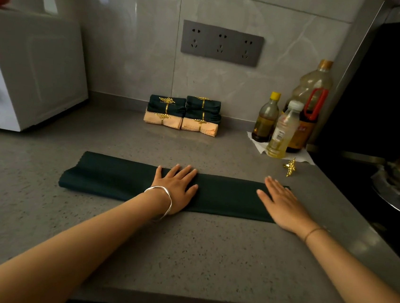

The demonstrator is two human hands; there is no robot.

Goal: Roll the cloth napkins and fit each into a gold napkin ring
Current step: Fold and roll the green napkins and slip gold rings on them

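Observation:
A dark green cloth napkin (107, 178) lies folded into a long flat strip across the grey countertop (183, 253). My left hand (177, 188) rests flat on the strip's middle, fingers straight. My right hand (282, 204) lies flat on the strip's right end, fingers straight too. A loose gold napkin ring (290, 167) with a leaf ornament sits on the counter to the right, beyond my right hand. Against the back wall stands a stack of rolled napkins (183, 113) in gold rings, dark green ones on top of peach ones.
A white appliance (29, 71) stands at the left. Three oil bottles (285, 125) stand on white paper at the back right. A dark stove with a pan (398, 177) fills the right side. A grey socket panel (222, 43) is on the tiled wall.

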